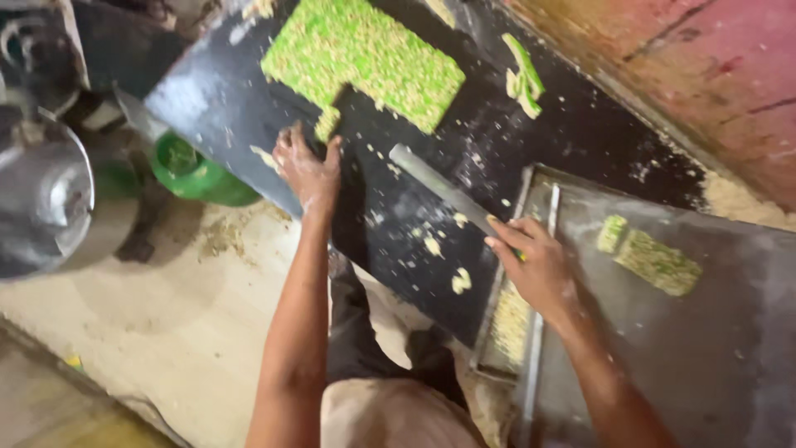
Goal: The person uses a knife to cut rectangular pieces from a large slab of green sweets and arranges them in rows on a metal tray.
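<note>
Green-and-cream brittle slab (pixel 365 54) lies at the far end of the black work board (pixel 215 91), with a notch already cut out of its near left corner and one small cut piece (pixel 327 124) just off that corner. Going from the left of the scene: a round metal vessel (pixel 41 195) sits at the left edge, cut off by the frame and too blurred to say what it holds, and a green bucket (pixel 195 170) stands partly under the board. Next comes the left hand (pixel 307 166), fingers spread flat on the board, fingertips just beside the small cut piece but closed on nothing. To its right the right hand (pixel 535 257) is wrapped around the handle of a long flat knife (pixel 435 187), whose blade points up-left towards the slab, lying low over the crumb-strewn board. Further right a grey metal tray (pixel 730 332) carries a cut bar (pixel 651 257), and a few green trimmings (pixel 522 79) lie at the board's far edge. By my reading the step in hand is portioning: one piece is freed and the slab waits for more cuts. The next move would seem to call for shifting the loose piece clear and lining the blade squarely with the slab's edge, keeping the left fingers out of its path. The knife handle is hidden inside the fist, the person's lap blocks the board's near end, and motion blur softens everything.
</note>
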